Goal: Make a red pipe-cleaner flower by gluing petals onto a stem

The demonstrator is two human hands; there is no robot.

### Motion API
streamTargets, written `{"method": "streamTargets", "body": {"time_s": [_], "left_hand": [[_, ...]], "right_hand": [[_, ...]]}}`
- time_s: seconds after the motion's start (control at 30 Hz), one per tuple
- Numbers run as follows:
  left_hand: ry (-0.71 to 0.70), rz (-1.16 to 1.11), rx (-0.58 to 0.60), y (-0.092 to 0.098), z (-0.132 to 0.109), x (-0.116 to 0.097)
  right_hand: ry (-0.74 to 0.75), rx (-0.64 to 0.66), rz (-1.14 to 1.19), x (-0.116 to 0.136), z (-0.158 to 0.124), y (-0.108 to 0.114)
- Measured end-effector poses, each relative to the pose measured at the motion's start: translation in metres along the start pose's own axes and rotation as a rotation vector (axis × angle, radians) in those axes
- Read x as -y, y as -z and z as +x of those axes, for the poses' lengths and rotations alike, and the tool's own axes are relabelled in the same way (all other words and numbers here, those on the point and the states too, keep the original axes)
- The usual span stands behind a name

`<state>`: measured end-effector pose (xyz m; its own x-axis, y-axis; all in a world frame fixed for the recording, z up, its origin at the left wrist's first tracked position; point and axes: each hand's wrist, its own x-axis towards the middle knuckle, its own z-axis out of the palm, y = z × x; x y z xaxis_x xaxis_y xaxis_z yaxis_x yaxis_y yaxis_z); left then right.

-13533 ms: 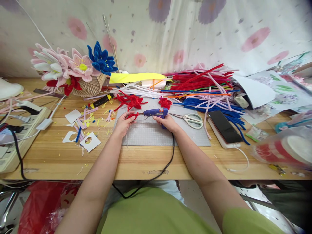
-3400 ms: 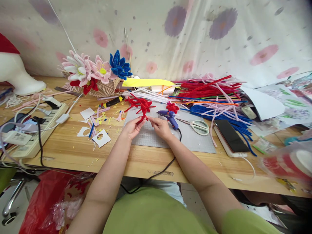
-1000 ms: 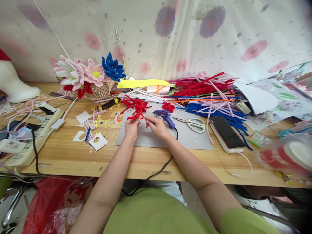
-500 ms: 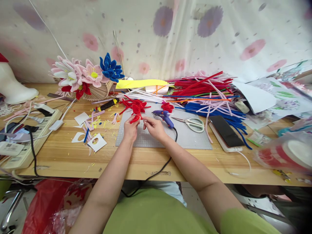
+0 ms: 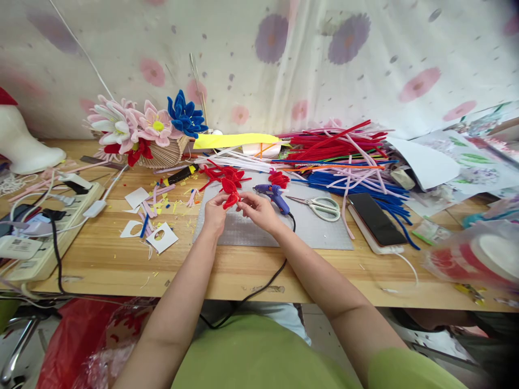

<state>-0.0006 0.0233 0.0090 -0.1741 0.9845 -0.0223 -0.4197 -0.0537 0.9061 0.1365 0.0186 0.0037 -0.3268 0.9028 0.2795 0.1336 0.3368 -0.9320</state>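
Note:
Over the grey cutting mat (image 5: pixel 259 235), my left hand (image 5: pixel 214 214) pinches a piece of red pipe-cleaner petals (image 5: pixel 231 199). My right hand (image 5: pixel 259 212) has its fingers closed at the right side of the same piece, near its lower end. The fingertips partly cover what they grip. Just behind lie more red pipe-cleaner petals (image 5: pixel 222 174), and a small red fuzzy flower (image 5: pixel 279 179) sits further right. A purple hot glue gun (image 5: pixel 274 195) rests on the mat beyond my right hand, with scissors (image 5: pixel 322 207) beside it.
Bundles of red (image 5: pixel 336 145) and blue pipe cleaners (image 5: pixel 357 186) lie at the back right. A phone (image 5: pixel 376 219) is on the right. Paper scraps (image 5: pixel 162 237) and a power strip (image 5: pixel 57 232) are left. Finished fuzzy flowers (image 5: pixel 156 121) stand behind. The glue gun's cord crosses the front edge.
The red petals between my hands have turned and stand more upright, showing more of their shape. My right hand has shifted slightly right, its fingers more curled.

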Motion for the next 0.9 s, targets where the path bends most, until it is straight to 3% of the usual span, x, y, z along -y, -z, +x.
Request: {"method": "streamTargets", "body": {"time_s": [0.1, 0.23, 0.53, 0.73, 0.9], "left_hand": [[0.102, -0.043, 0.032, 0.001, -0.001, -0.001], [0.211, -0.080, 0.199, 0.004, 0.000, -0.003], [0.012, 0.016, 0.001, 0.003, 0.007, -0.003], [-0.060, -0.015, -0.042, 0.003, 0.001, -0.005], [-0.091, 0.002, -0.038, 0.002, -0.001, -0.003]], "right_hand": [[-0.001, 0.010, 0.011, 0.002, 0.003, -0.002], [-0.026, 0.049, 0.103, 0.003, 0.009, -0.002], [-0.143, 0.018, 0.172, 0.013, 0.020, -0.008], [-0.058, -0.014, -0.058, 0.024, 0.013, -0.011], [-0.039, 0.012, -0.103, 0.028, 0.010, -0.009]]}}
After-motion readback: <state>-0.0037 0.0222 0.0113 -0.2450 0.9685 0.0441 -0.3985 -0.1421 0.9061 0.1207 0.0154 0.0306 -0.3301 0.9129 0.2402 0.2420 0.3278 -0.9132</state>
